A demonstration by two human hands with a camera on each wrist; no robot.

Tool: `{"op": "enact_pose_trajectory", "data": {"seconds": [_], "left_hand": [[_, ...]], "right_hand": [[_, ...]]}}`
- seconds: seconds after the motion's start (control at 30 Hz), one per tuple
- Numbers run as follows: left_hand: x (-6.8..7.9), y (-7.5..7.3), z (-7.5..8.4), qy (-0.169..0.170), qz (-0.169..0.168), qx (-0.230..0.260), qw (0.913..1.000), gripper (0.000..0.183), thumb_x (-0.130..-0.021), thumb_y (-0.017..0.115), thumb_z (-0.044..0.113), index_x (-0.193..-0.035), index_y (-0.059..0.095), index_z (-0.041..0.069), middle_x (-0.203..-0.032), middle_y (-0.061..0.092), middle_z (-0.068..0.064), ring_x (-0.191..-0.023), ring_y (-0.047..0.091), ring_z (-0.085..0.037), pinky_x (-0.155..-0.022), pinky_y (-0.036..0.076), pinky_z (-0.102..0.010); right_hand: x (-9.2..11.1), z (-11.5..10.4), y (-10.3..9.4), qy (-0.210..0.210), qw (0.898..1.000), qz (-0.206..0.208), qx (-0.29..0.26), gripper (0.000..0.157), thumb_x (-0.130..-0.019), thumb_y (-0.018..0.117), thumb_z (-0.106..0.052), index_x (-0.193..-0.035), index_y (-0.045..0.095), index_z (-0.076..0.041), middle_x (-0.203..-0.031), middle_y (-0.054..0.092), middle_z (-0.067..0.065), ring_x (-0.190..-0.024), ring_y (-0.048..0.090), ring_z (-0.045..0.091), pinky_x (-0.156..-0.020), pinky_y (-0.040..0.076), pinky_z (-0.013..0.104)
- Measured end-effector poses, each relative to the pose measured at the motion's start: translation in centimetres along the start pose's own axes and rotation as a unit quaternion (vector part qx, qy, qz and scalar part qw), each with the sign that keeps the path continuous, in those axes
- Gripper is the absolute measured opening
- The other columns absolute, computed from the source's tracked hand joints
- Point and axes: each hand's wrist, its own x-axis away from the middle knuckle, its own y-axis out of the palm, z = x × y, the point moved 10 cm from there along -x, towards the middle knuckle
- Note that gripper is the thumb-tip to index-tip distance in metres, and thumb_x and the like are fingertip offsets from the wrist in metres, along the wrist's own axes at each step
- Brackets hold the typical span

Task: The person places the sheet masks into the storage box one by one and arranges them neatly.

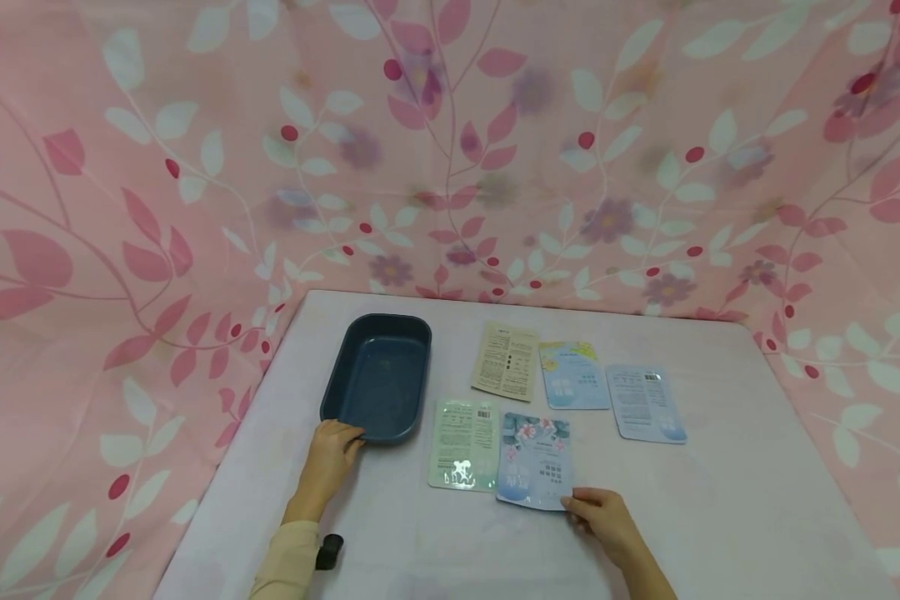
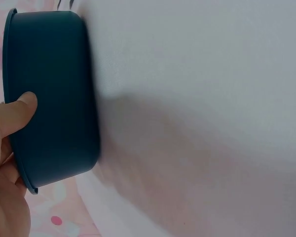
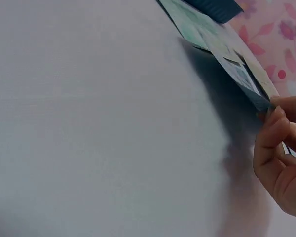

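In the head view my left hand [image 1: 330,460] grips the near rim of a dark blue rectangular basin [image 1: 384,387]. Its thumb lies on the outer wall of the basin [image 2: 59,118] in the left wrist view, with fingers at the rim. My right hand [image 1: 606,518] pinches the near right corner of a blue sheet mask packet [image 1: 534,462] printed with pink flowers. The right wrist view shows that corner lifted off the table between thumb and fingers. A pale green packet [image 1: 463,450] lies directly to the left of the blue one.
Behind these lie a beige packet [image 1: 504,362], a blue and yellow packet [image 1: 574,377] and, farther right, a light blue packet [image 1: 645,404]. All rest on a white-covered table [image 1: 727,500]. Pink leaf-patterned cloth [image 1: 525,167] hangs behind and at both sides.
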Motion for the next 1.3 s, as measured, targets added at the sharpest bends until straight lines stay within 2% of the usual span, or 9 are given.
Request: {"op": "enact_pose_trajectory", "data": {"seconds": [0.13,0.2,0.43,0.57,0.67,0.9,1.17,1.3], "left_hand": [[0.1,-0.1,-0.1,0.001,0.002,0.000,1.0000,0.024,-0.055,0.081,-0.011,-0.075,0.070,-0.002,-0.070,0.068,-0.009,-0.066,0.061,-0.024,-0.072,0.048,-0.043],[0.1,-0.1,-0.1,0.002,0.003,0.000,1.0000,0.025,-0.054,0.081,-0.011,-0.075,0.071,-0.002,-0.070,0.068,-0.009,-0.066,0.061,-0.024,-0.072,0.048,-0.043],[0.1,0.0,-0.2,0.000,-0.003,-0.003,1.0000,0.025,-0.054,0.082,-0.011,-0.074,0.070,-0.003,-0.070,0.068,-0.010,-0.066,0.062,-0.024,-0.074,0.050,-0.046],[0.1,0.2,-0.3,-0.005,-0.007,0.000,1.0000,0.024,-0.056,0.082,-0.010,-0.075,0.071,-0.002,-0.071,0.069,-0.010,-0.067,0.063,-0.024,-0.076,0.050,-0.047],[0.1,0.3,-0.3,-0.008,-0.010,0.002,0.9999,0.023,-0.057,0.081,-0.010,-0.076,0.071,-0.002,-0.072,0.069,-0.010,-0.068,0.063,-0.024,-0.078,0.050,-0.048],[-0.1,0.6,-0.5,-0.013,-0.015,-0.002,0.9998,0.022,-0.058,0.081,-0.009,-0.076,0.071,-0.001,-0.072,0.069,-0.009,-0.068,0.064,-0.024,-0.082,0.049,-0.048],[0.0,0.5,-0.5,-0.018,-0.020,-0.007,0.9996,0.022,-0.058,0.081,-0.009,-0.077,0.071,-0.002,-0.073,0.069,-0.009,-0.068,0.064,-0.024,-0.081,0.049,-0.048],[0.2,0.6,-0.7,-0.027,-0.026,-0.007,0.9993,0.022,-0.059,0.081,-0.009,-0.078,0.071,-0.002,-0.073,0.069,-0.009,-0.069,0.064,-0.024,-0.083,0.049,-0.048]], "right_hand": [[0.3,-1.8,1.0,-0.032,0.995,-0.088,-0.031,0.023,-0.089,0.061,-0.008,-0.099,0.060,0.012,-0.075,0.057,0.003,-0.066,0.052,0.012,-0.059,0.050,0.021],[0.6,-3.0,1.2,-0.060,0.992,-0.109,-0.032,0.023,-0.090,0.061,-0.009,-0.098,0.059,0.013,-0.075,0.058,0.004,-0.066,0.053,0.011,-0.060,0.051,0.021],[1.7,-8.0,1.8,-0.165,0.977,-0.134,0.003,0.028,-0.091,0.060,-0.009,-0.097,0.055,0.018,-0.072,0.057,0.006,-0.062,0.054,0.010,-0.059,0.052,0.023],[2.5,-11.5,2.1,-0.242,0.959,-0.145,0.041,0.024,-0.091,0.060,-0.008,-0.095,0.058,0.016,-0.069,0.057,0.005,-0.060,0.053,0.010,-0.056,0.051,0.024],[2.8,-13.5,2.2,-0.279,0.948,-0.141,0.065,0.020,-0.090,0.061,-0.007,-0.094,0.061,0.013,-0.068,0.057,0.007,-0.058,0.053,0.012,-0.053,0.048,0.024],[2.4,-15.5,2.3,-0.301,0.942,-0.123,0.086,0.012,-0.089,0.062,-0.004,-0.090,0.064,0.008,-0.067,0.055,0.015,-0.057,0.052,0.017,-0.050,0.045,0.024],[2.4,-17.6,2.9,-0.301,0.941,-0.112,0.107,0.015,-0.089,0.064,-0.009,-0.092,0.065,0.005,-0.069,0.055,0.009,-0.059,0.053,0.014,-0.054,0.047,0.025],[2.3,-19.4,3.7,-0.314,0.934,-0.118,0.123,0.015,-0.089,0.064,-0.010,-0.092,0.065,0.005,-0.070,0.054,0.005,-0.060,0.053,0.015,-0.055,0.048,0.026]]}}
